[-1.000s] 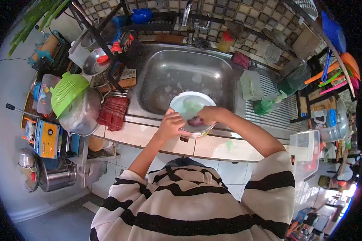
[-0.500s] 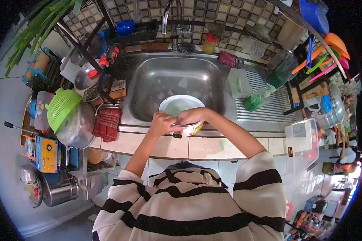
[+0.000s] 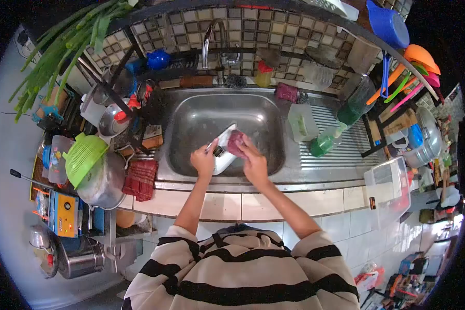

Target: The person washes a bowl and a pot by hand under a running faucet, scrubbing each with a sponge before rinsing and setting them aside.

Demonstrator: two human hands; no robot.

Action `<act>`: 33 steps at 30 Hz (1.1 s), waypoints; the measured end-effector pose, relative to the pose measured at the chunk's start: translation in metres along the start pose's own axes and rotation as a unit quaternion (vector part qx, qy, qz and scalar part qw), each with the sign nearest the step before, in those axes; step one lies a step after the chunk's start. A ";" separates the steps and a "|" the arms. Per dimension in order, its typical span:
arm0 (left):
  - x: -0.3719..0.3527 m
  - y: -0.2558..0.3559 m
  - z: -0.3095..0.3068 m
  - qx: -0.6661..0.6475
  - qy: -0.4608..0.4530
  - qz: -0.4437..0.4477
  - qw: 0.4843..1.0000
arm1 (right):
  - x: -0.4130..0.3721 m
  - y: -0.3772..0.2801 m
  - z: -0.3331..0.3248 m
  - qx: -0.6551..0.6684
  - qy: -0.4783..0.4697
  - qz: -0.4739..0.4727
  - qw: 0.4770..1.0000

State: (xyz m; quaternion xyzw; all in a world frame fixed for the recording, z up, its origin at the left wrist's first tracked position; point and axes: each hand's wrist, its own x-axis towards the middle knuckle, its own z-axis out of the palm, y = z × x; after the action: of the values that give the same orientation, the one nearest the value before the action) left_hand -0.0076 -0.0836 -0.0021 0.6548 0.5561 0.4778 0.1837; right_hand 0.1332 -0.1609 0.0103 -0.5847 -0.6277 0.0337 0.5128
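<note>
Head view: the left hand (image 3: 203,160) clamps the edge of a tilted white bowl (image 3: 224,164), the right hand (image 3: 255,163) grips a maroon scrubber (image 3: 235,143) against it; beneath both grips lies the steel sink (image 3: 183,155).

Bowl (image 3: 223,164) smooth, glossy; sink (image 3: 196,113) shiny metal.

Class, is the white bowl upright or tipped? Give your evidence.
Tipped: over the sink, the left hand holds the bowl steeply tilted, so it shows as a narrow slanted shape, not a round, upward-facing opening.
</note>
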 end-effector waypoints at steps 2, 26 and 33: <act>0.001 0.004 0.003 0.005 0.041 -0.072 0.997 | 0.015 -0.012 0.011 0.009 0.025 -0.018 0.999; 0.050 -0.056 0.028 -0.524 -0.023 -0.402 0.750 | 0.022 -0.010 0.034 0.030 -0.095 -0.170 0.980; 0.043 -0.032 0.020 -0.575 -0.017 -0.415 0.705 | 0.106 0.012 0.068 0.077 -0.089 -0.030 0.993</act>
State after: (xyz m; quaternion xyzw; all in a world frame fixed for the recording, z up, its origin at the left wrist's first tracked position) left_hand -0.0115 -0.0288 -0.0180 0.1334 0.3860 0.5692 0.7136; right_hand 0.1174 -0.0383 0.0349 -0.5196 -0.6834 0.1183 0.4989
